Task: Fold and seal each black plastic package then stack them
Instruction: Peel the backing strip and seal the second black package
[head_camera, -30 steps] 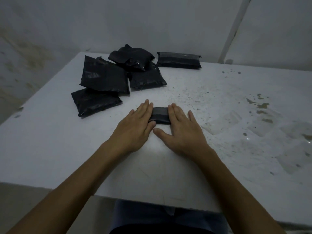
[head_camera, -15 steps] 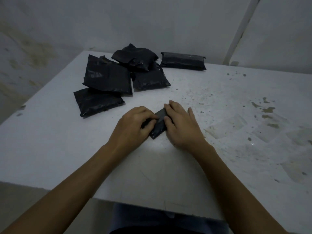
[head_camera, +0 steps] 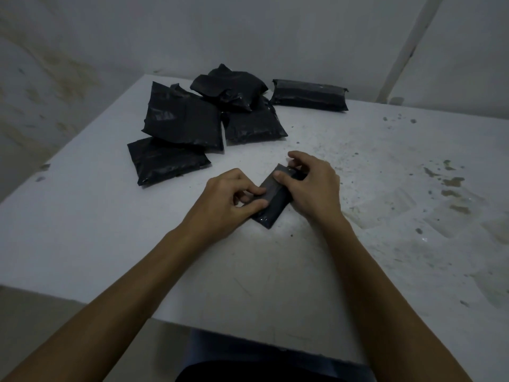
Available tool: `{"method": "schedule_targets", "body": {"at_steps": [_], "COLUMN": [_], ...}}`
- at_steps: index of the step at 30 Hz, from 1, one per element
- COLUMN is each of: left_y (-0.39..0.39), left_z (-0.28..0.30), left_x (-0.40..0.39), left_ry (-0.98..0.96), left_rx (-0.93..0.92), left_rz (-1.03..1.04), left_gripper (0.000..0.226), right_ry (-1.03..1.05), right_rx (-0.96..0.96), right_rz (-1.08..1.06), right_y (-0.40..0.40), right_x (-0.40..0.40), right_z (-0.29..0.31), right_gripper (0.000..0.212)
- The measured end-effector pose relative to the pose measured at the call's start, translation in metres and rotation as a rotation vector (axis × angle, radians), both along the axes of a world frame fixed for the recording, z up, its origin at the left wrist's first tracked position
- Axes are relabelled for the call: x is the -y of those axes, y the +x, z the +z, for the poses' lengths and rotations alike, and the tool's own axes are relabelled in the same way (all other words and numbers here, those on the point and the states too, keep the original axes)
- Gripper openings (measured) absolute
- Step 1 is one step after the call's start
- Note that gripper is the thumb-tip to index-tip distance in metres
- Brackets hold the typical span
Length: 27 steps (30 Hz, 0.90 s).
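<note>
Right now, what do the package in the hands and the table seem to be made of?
The folded package looks like thin black plastic film, slightly glossy: faint sheen and creases, with a greyer band along its top, possibly tape. The table looks like a hard, white, matte painted or laminated board, stained and scuffed at the right; the exact material is unclear.

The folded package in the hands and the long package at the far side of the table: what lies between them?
Only bare, speckled table lies between the folded package and the long package, as the head view shows.
</note>
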<state>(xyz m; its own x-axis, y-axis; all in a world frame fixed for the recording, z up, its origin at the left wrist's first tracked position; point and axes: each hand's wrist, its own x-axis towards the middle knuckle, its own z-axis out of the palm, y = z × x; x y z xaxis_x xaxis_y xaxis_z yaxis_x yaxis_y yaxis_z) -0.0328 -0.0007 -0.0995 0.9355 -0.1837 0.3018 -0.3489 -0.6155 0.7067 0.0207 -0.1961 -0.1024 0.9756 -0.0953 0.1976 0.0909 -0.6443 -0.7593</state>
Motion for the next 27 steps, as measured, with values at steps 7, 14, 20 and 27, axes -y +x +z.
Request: {"method": "schedule_targets", "body": {"at_steps": [7,14,20,27], "left_y": [0.000,0.000,0.008,0.064], "left_z": [-0.001,-0.003,0.014,0.026], "left_x": [-0.002,-0.003,-0.001,0.026], "left_ry": [-0.036,-0.033,-0.004,0.075], "left_rx": [-0.023,-0.025,-0.135,-0.216], "left_rz": [-0.014,-0.019,0.018,0.109], "left_gripper": [0.025,0.026,0.010,0.023], "right_ry": [0.133,0.125,0.036,-0.010], "right_rx": [0.010,0.017,0.063,0.088], "right_rz": [-0.045,-0.114,-0.131,-0.111], "right_y": [0.013,0.018,0.013,0.012], "right_x": [0.001,-0.001,-0.003,-0.002], "right_z": [-0.005,-0.005,-0.005,-0.008], "right_gripper": [0.044,0.036,0.028,0.030]}}
